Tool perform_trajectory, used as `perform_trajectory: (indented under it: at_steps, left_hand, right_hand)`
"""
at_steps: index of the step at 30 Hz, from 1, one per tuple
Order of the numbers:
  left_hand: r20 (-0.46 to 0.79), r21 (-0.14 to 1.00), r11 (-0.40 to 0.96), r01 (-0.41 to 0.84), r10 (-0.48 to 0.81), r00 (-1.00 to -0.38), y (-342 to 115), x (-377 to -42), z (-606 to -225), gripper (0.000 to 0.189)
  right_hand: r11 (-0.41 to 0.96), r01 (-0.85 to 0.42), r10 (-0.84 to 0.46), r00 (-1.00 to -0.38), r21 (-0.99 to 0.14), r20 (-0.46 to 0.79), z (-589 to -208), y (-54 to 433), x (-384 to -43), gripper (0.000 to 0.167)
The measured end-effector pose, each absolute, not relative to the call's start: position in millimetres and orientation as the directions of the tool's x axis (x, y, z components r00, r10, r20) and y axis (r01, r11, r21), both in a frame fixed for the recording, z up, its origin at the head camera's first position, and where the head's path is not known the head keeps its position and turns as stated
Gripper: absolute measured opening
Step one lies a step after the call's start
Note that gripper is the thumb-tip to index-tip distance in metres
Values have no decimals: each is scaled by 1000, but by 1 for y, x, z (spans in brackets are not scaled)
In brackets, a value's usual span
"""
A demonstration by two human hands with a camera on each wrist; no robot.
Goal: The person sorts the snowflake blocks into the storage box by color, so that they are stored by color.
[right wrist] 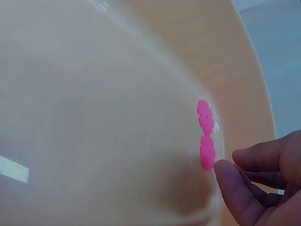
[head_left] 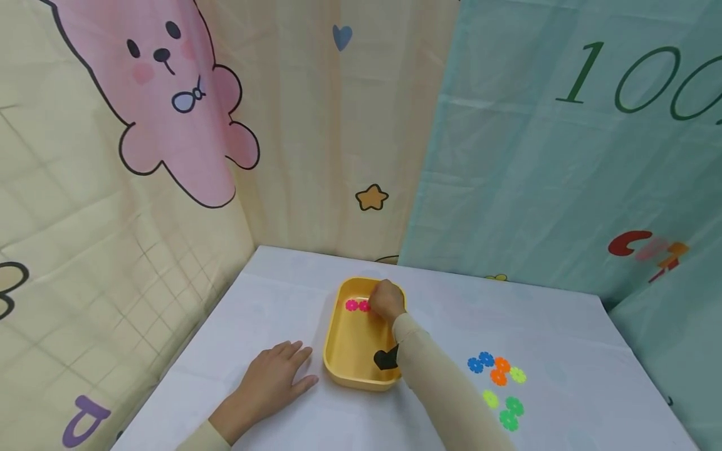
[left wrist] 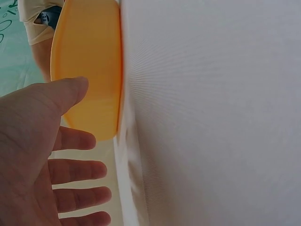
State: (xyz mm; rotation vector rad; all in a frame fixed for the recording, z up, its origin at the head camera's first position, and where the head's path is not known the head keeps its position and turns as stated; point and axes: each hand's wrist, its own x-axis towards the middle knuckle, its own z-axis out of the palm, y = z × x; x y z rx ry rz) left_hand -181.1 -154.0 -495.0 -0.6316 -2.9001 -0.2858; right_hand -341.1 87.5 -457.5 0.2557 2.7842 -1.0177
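My right hand (head_left: pixel 387 302) reaches into the far right end of a yellow oblong tray (head_left: pixel 329 351). Two pink flower-shaped pieces (head_left: pixel 358 305) lie side by side there on the tray floor. In the right wrist view, the thumb and forefinger of that hand (right wrist: pixel 263 174) pinch beside the end of the pink pair (right wrist: pixel 206 134), with a thin reddish edge showing between the tips. My left hand (head_left: pixel 274 376) rests on the table left of the tray, fingers spread, holding nothing. Its thumb overlaps the tray's side (left wrist: pixel 94 47) in the left wrist view.
Right of the tray, blue flower pieces (head_left: pixel 481 362), orange ones (head_left: pixel 500 371), yellow ones (head_left: pixel 517 375) and green ones (head_left: pixel 511 413) lie on the white table (head_left: pixel 564 351). A black heart shape (head_left: pixel 386 359) shows beside the right sleeve. Printed curtains (head_left: pixel 321 138) stand behind the table.
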Motion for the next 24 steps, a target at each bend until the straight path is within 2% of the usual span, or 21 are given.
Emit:
perform_trajectory:
  at_steps: [7,11,15,24]
  left_hand:
    - [222,136,887,442,407,-886,-154,-182,-498,52]
    - [227,134,887,442,407,-885,-155,-181,-498,51]
    - [216,129,889,438,406,-888,-156,-181,-498,52]
    - [201,132,894,427,398,-895,-157,-182,-497,52]
  right_hand:
    - [595,106,-11,-990,-797,-140,-439,110,-328,6]
    - [526,77,-31,-994,-847,-109,-427,133,-314,8]
    - [517,111,7,-992,-849,-125,-416,164,-300,15]
    - [588,122,51,-992,-800,-114,-407,252,-253,29]
